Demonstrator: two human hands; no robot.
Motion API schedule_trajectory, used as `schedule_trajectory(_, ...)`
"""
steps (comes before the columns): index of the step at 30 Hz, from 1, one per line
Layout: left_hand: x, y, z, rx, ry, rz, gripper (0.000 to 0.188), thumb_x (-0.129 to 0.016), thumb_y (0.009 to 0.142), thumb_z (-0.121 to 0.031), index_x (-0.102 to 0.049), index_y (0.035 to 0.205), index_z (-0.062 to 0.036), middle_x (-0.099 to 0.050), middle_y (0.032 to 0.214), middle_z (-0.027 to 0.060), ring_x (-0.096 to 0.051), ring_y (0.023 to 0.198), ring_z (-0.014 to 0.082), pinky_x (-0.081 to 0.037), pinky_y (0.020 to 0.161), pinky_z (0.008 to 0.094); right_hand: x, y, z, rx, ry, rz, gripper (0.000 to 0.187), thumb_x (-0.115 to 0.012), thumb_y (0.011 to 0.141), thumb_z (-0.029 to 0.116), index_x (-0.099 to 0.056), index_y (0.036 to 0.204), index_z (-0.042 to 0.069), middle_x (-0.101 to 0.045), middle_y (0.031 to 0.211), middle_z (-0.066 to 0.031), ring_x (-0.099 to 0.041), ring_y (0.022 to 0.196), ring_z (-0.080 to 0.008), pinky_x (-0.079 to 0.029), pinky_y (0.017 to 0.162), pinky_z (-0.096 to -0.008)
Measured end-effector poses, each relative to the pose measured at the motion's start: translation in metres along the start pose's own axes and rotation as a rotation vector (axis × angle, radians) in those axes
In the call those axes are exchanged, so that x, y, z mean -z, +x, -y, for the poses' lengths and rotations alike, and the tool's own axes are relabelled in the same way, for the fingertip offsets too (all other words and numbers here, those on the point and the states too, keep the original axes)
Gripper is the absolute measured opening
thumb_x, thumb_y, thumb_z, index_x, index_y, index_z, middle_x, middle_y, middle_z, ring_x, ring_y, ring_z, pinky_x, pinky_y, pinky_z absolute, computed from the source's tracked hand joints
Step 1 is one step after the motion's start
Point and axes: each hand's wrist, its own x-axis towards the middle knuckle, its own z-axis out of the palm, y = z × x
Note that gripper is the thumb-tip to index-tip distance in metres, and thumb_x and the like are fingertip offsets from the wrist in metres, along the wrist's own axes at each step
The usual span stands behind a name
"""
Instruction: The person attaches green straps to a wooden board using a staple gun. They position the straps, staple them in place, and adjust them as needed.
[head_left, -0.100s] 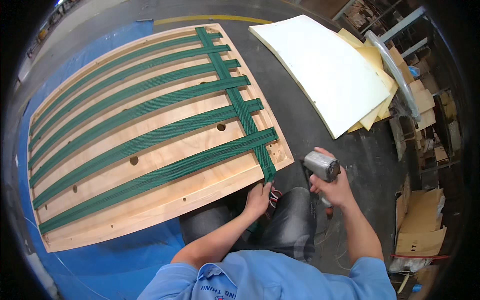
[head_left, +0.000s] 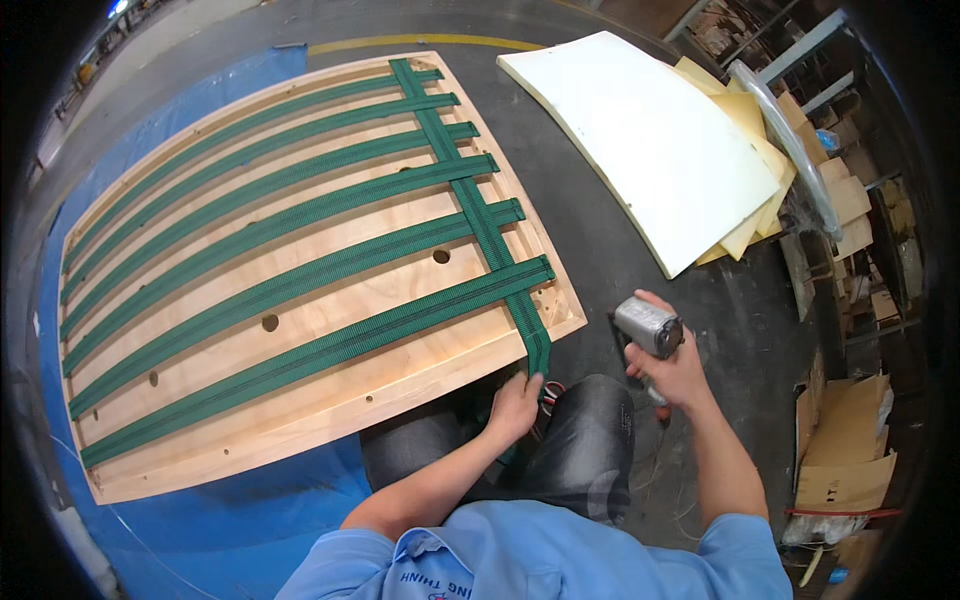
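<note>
The left hand point(head_left: 515, 405) is clenched on the loose end of the green woven webbing strap point(head_left: 487, 232) that runs crosswise over the large rectangular plywood frame point(head_left: 330, 400). The fingers pinch it where it comes off the frame's near edge, just above the person's dark-trousered knee. That strap's long axis runs from the far edge of the frame straight toward the person, crossing 7 long green straps that lie along the frame's length.

The right hand point(head_left: 672, 368) grasps a grey metal handheld stapler tool point(head_left: 648, 326), fingers wrapped round its body, held off the frame's near right corner and apart from the strap. The strap end lies to the left of the tool, so the left hand is the nearer one.

The frame rests on a blue tarpaulin point(head_left: 240, 510) over the grey floor. White foam sheets point(head_left: 650, 140) lie beyond it.
</note>
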Motion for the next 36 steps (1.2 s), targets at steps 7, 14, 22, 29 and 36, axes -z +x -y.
schedule_trajectory(7, 0.049, -0.054, -0.062, -0.451, 0.743, -0.105, 0.029, -0.068, 0.097, -0.031, -0.075, 0.093, -0.0032, -0.072, 0.092, 0.0178, -0.068, 0.096, 0.0378, -0.054, 0.082, 0.0470, 0.060, 0.017, -0.026, 0.116, -0.502, -0.170, 0.068, -0.082, 0.085, 0.006, -0.056, 0.147, 0.017, -0.073, 0.115, -0.0108, -0.070, 0.073, -0.0146, -0.058, 0.066, -0.0311)
schedule_trajectory(14, 0.098, 0.010, -0.140, -0.020, -0.325, 0.152, 0.026, -0.052, 0.109, -0.021, -0.063, 0.105, 0.0015, -0.075, 0.091, 0.0103, -0.062, 0.054, 0.0136, -0.052, 0.051, 0.0278, 0.004, -0.001, 0.002, -0.246, 0.089, 0.167, 0.060, -0.075, 0.094, 0.013, -0.051, 0.149, 0.013, -0.068, 0.095, -0.0084, -0.063, 0.055, -0.0129, -0.049, 0.047, -0.0287)
schedule_trajectory(22, 0.125, 0.078, -0.118, 0.178, -0.497, 0.300, 0.030, -0.046, 0.111, -0.018, -0.061, 0.124, 0.0047, -0.076, 0.109, 0.0125, -0.062, 0.060, 0.0138, -0.055, 0.052, 0.0270, -0.048, 0.022, 0.007, -0.302, 0.162, 0.167, 0.033, -0.077, 0.096, 0.024, -0.063, 0.117, 0.002, -0.067, 0.088, -0.0046, -0.059, 0.053, -0.0110, -0.046, 0.045, -0.0270)
schedule_trajectory(29, 0.127, 0.074, -0.107, 0.123, -0.566, 0.344, 0.030, -0.047, 0.111, -0.018, -0.061, 0.123, 0.0052, -0.075, 0.111, 0.0124, -0.062, 0.060, 0.0122, -0.056, 0.052, 0.0264, -0.060, 0.031, 0.005, -0.339, 0.131, 0.171, 0.035, -0.076, 0.096, 0.023, -0.062, 0.119, 0.002, -0.067, 0.089, -0.0052, -0.058, 0.052, -0.0113, -0.046, 0.045, -0.0278)
schedule_trajectory(36, 0.133, 0.077, -0.104, 0.119, -0.598, 0.342, 0.029, -0.050, 0.109, -0.017, -0.058, 0.124, 0.0060, -0.075, 0.112, 0.0136, -0.064, 0.058, 0.0128, -0.056, 0.051, 0.0261, -0.066, 0.035, 0.008, -0.356, 0.117, 0.202, 0.049, -0.075, 0.097, 0.019, -0.053, 0.139, 0.006, -0.066, 0.095, -0.0098, -0.058, 0.055, -0.0122, -0.048, 0.046, -0.0281)
